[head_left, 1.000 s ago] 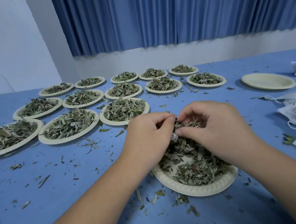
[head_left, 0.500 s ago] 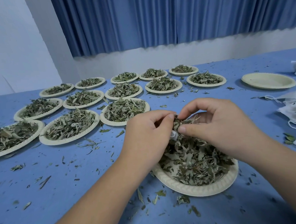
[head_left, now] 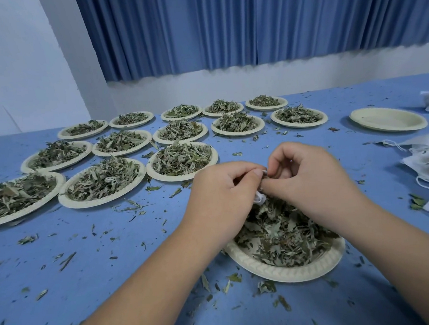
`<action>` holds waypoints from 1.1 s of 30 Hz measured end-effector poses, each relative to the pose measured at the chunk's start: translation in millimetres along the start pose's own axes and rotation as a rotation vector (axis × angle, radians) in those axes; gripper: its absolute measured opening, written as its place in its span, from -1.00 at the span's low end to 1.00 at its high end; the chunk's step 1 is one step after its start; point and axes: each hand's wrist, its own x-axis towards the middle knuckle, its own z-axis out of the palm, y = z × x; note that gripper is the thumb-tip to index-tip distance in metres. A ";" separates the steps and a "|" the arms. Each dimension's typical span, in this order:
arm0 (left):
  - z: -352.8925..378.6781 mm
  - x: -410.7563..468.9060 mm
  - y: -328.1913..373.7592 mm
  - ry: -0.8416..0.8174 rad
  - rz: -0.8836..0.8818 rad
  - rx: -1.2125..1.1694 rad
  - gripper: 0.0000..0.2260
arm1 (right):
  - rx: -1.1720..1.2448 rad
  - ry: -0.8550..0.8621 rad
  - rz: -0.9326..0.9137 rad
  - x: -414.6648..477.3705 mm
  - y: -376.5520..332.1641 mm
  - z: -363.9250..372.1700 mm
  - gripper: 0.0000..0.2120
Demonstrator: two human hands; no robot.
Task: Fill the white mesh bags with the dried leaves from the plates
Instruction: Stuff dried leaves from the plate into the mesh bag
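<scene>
Currently, on the blue table (head_left: 65, 284): 15 plates counted. Thirteen full plates (head_left: 101, 180) sit in three rows at far left (5, 5, 3 from back to front). One empty plate (head_left: 388, 119) lies far right. One working plate (head_left: 290, 270) is nearest the person and holds a loose heap of dried leaves (head_left: 283, 236).

Spare bags (head_left: 426, 159) are heaped at the right edge, with one more behind and one in front. The exact count is not readable because they overlap and run out of view.

Both hands meet above the far side of the working plate. The left hand (head_left: 225, 186) and right hand (head_left: 307, 179) have their fingers curled in and pinch one white mesh bag (head_left: 259, 199) between them. Only a small white scrap shows below the fingertips, so the bag's mouth and long axis cannot be told.

Key relation: the leaf heap lies directly under the grip and towards the person. The right hand hangs over the heap, while the left is over the plate's left rim. Judgement: the right is better placed to reach down for leaves while the left keeps the bag.

Leaf scraps (head_left: 131, 207) litter the table, too many to count.
</scene>
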 end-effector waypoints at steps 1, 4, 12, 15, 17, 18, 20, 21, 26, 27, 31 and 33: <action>0.6 -0.4 0.5 -0.004 -0.002 -0.001 -0.83 | -0.027 0.008 0.003 0.8 0.4 0.8 -0.80; 2.1 -2.3 2.5 -0.013 0.001 0.019 -0.84 | -0.121 0.036 -0.008 1.9 0.3 1.9 -0.80; -5.9 1.8 0.8 0.082 -0.017 -0.059 -0.81 | -0.063 -0.053 -0.066 -2.1 -3.0 -16.0 -0.72; -8.6 4.2 -0.7 0.141 -0.041 -0.114 -0.78 | -0.117 -0.148 -0.100 -4.2 -4.1 -18.4 -0.50; -9.4 5.6 -1.2 0.149 -0.061 -0.146 -0.81 | -0.240 -0.235 -0.119 -6.6 -4.6 -13.5 -0.31; -9.6 6.1 -1.4 0.145 -0.071 -0.167 -0.82 | -0.276 -0.251 -0.130 -7.7 -4.3 -10.4 -0.26; -10.1 6.9 -2.8 0.141 -0.093 -0.195 -0.83 | -0.259 -0.219 -0.154 -8.5 -3.0 -5.7 -0.36; -10.3 7.1 -3.0 0.142 -0.103 -0.203 -0.83 | -0.237 -0.185 -0.169 -8.4 -2.4 -4.5 -0.44; -11.0 6.5 -1.7 0.159 -0.115 -0.217 -0.80 | -0.190 -0.020 -0.193 -8.0 -2.0 -3.4 -0.60; -10.8 6.3 -1.5 0.161 -0.103 -0.204 -0.79 | -0.193 -0.001 -0.202 -8.4 -2.8 -3.9 -0.63; -10.1 4.1 2.2 0.156 -0.042 -0.166 -0.78 | -0.207 0.057 -0.246 -10.1 -6.9 -6.9 -0.77; -9.5 2.9 2.9 0.165 -0.005 -0.137 -0.77 | -0.205 0.073 -0.265 -11.6 -7.9 -7.2 -0.80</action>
